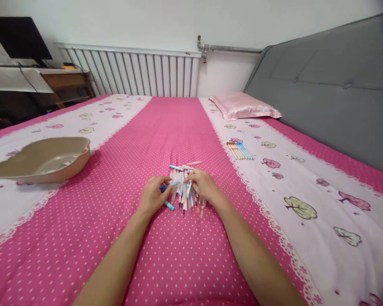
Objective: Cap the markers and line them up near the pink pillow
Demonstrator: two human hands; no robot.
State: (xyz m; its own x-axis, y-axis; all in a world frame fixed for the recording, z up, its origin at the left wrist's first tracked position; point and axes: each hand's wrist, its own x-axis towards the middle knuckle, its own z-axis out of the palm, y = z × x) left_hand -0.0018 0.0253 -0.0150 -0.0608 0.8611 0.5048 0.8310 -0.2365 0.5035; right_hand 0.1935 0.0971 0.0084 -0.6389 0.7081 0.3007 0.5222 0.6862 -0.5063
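Observation:
A loose heap of pens (pixel 183 193), mostly white and pale with some dark tips, lies on the pink dotted bedspread. At its left side my left hand (pixel 155 193) is closed on a blue pen (pixel 175 183), with a dark blue end showing by the fingers. My right hand (pixel 204 185) reaches over the heap from the right, its fingertips closed at a white pen (pixel 189 189); the exact grip is partly hidden. A turquoise pen (pixel 169 206) rests below my left fingers. Several pens lie crosswise at the far edge of the heap.
To the right, a neat row of brown-to-blue pens (pixel 240 151) lies on the bedspread (pixel 178 272). A beige basin (pixel 78 163) stands at the left. Farther off are a pink pillow (pixel 244 106), a grey headboard (pixel 332 80), a radiator (pixel 130 72) and a desk with a monitor (pixel 19 38).

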